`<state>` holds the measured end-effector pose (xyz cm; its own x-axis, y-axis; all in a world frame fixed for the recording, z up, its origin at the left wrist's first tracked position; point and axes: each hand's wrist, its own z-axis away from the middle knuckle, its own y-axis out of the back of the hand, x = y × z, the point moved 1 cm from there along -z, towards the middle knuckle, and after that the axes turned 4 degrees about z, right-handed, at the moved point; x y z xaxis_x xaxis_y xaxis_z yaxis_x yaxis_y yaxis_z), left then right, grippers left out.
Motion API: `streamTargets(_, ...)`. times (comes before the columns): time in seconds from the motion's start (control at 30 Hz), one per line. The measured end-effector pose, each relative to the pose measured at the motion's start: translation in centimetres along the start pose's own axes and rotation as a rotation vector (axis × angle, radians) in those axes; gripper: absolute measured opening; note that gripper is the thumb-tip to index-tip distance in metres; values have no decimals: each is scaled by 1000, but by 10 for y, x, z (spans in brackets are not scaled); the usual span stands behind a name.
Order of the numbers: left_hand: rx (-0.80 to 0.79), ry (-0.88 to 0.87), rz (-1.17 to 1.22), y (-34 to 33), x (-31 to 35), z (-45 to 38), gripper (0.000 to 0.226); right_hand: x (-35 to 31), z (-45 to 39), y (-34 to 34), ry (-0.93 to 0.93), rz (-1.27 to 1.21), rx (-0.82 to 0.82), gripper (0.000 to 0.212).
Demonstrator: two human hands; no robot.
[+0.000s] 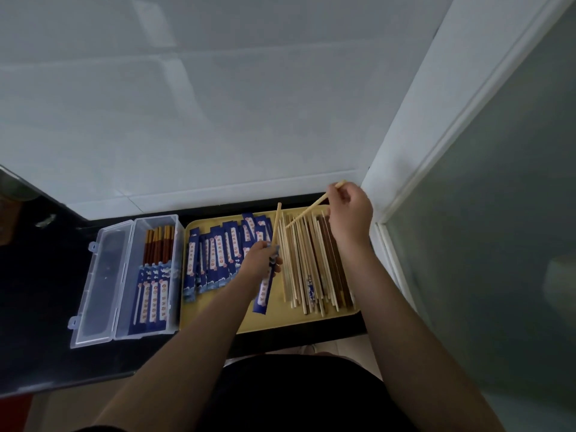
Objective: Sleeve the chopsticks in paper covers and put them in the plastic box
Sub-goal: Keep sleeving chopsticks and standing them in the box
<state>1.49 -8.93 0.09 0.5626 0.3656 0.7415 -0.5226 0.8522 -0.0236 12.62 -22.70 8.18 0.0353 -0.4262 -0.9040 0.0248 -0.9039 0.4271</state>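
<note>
Fingers of right hand [350, 213] pinched round a pale chopstick [311, 207], lifted slantwise over the loose pile. Fingers of left hand [260, 260] curled round a blue paper cover [264, 294], with a second pale chopstick [276, 224] standing up out of its mouth.

Black counter [46, 291] underneath, white wall behind, door frame [405, 169] close on the right. Yellow tray [271, 321] in the middle, carrying empty covers [218, 254] on its left half and loose chopsticks [314, 269] on its right. Clear plastic box [149, 275] just left of the tray, lid thrown open to the left, holding several sleeved pairs [154, 294].

Probably mid-sleeving: one stick in, its mate in the air. Next move likely calls for swinging the lifted stick leftwards, lining its tip up with the narrow cover mouth beside the first stick, then sliding it down.

Little room on the right, with the frame near the knuckles; open air above the tray. Box mouth unobstructed, space left inside.
</note>
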Motion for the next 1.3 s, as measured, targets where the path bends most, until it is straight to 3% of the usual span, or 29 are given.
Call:
streamTargets(0.17,65,80,8,0,5,4,20,-20,-14,8,35,-147,62,24)
streamTargets(0.43,22,19,-65,2,7,7,21,-14,-14,-4,32,-131,-64,23)
streamTargets(0.67,-35,-119,-237,-10,19,6,24,9,-9,-27,-93,56,-418,25)
streamTargets(0.8,-84,-190,-326,-11,27,5,24,15,2,-37,-205,13,-531,28)
streamTargets(1.0,-157,-177,-332,-1,34,6,26,18,7,-44,-273,-67,-553,33)
streamTargets(1.3,-226,-157,-177,66,33,15,24,6,32,-96,-313,-114,-439,34)
